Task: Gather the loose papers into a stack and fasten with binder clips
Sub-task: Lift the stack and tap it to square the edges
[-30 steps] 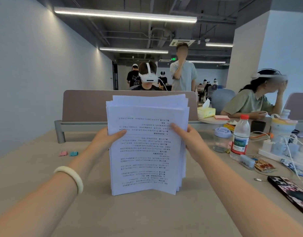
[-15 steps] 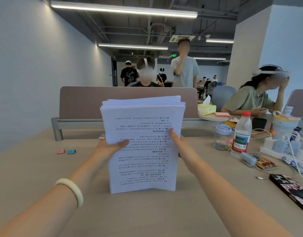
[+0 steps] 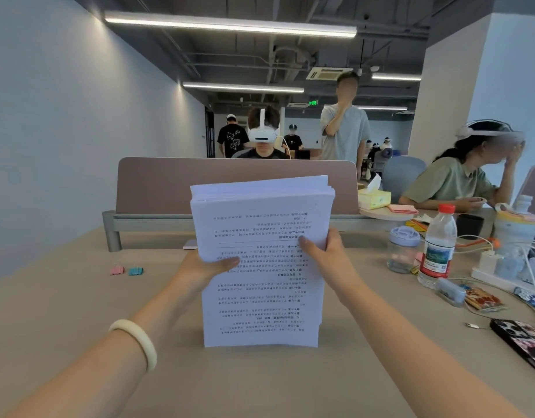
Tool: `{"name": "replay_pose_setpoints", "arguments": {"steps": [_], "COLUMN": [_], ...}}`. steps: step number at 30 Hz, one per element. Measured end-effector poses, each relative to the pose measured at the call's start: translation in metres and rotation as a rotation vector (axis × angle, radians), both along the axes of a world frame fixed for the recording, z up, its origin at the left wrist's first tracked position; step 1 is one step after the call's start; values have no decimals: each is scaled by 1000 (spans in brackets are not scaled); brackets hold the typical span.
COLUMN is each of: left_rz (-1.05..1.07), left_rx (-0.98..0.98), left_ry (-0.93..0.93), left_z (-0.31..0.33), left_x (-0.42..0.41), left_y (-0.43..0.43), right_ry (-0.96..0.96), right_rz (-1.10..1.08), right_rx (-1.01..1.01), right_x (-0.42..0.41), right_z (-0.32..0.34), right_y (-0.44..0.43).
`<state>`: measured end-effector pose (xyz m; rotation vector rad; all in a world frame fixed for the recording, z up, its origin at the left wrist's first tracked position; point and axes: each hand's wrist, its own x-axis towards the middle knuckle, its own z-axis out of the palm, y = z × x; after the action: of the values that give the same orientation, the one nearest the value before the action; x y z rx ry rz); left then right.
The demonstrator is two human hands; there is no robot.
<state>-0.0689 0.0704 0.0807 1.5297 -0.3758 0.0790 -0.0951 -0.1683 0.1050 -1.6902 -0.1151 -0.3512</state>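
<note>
A thick stack of printed white papers (image 3: 261, 303) stands upright on its lower edge on the beige desk (image 3: 79, 312), text upside down toward me. My left hand (image 3: 204, 268) grips the stack's left edge, thumb across the front sheet. My right hand (image 3: 328, 256) grips the right edge, thumb on the front too. The sheets' top edges are slightly uneven and fan backward. Two binder clips lie far left on the desk, apart from my hands: a pink binder clip (image 3: 117, 270) and a teal binder clip (image 3: 135, 270).
A brown divider panel (image 3: 157, 185) closes the desk's far side. At right stand a lidded glass jar (image 3: 402, 250), a water bottle (image 3: 437, 248), a power strip with cables (image 3: 501, 273), snack packets and a phone (image 3: 522, 342). People sit and stand beyond.
The stack has dropped so its lower edge rests on the desk and its sheets sit more evenly. Both hands slid a little along the side edges while still gripping.
</note>
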Motion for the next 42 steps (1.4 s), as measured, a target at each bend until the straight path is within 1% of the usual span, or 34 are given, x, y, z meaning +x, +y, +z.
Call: {"name": "replay_pose_setpoints", "arguments": {"steps": [1,2,4,5,6,7,8,9,10,11,12,14,16,18,20,21,22,23,24,26,27,28,29,31,32,34,38,40,42], "left_rz": [11,15,2,-5,-10,-14,-14,-7,-2,-2,-8,1,36,68,67,69,77,91,100,119,136,159,191,227,211,167,143,165,261], "left_rx": [-8,-17,-20,-13,-10,-11,-17,-22,-25,-28,-29,-35,-48,-58,-73,-76,-82,-95,-114,-155,-183,-218,-257,-345,-394,-460,-471,-471,-386], "left_ry": [5,7,21,33,35,31,23,18,15,11,13,29,42,63,83,91,93,97,95,76,58,36,32,46,50,71,144,156,149], "left_z": [0,0,2,3,4,5,5,5,5,5,4,3,2,1,1,2,3,3,3,3,3,3,4,6,7,5,-13,-21,-23], "left_x": [0,-1,-1,-1,-2,-3,-2,-1,0,0,1,2,4,5,6,6,6,5,5,5,5,6,5,6,8,13,17,18,19], "left_y": [0,0,0,0,0,0,-1,-1,-1,-1,-1,-2,-4,-5,-6,-6,-7,-7,-7,-9,-10,-11,-13,-14,-14,-11,9,31,54], "right_ry": [-90,-207,-474,-595,-656,-652,-599,-522,-447,-407,-407,-429,-385,-279,-118,-79,-75,-85,-82,5,50,95,147,231,257,254,117,108,135], "right_rz": [-99,-221,-455,-513,-496,-420,-314,-202,-118,-79,-75,-89,-126,-161,-182,-205,-215,-188,-119,58,120,167,211,288,307,274,134,136,174], "right_rx": [-68,-183,-525,-722,-921,-1109,-1272,-1394,-1461,-1478,-1461,-1444,-1457,-1449,-1439,-1417,-1352,-1214,-991,-484,-316,-229,-212,-271,-301,-355,-578,-698,-820], "right_x": [-2,-4,-10,-12,-11,-9,-5,-2,1,3,5,8,10,10,6,5,3,4,5,7,10,15,18,19,17,14,15,12,7], "right_z": [8,19,51,69,84,97,105,110,111,111,110,108,108,110,111,111,111,108,102,83,70,55,40,15,7,-2,14,31,48], "right_y": [2,5,17,27,39,51,63,73,81,87,89,86,73,48,19,5,-8,-20,-30,-43,-47,-49,-50,-47,-43,-35,-29,-36,-46]}}
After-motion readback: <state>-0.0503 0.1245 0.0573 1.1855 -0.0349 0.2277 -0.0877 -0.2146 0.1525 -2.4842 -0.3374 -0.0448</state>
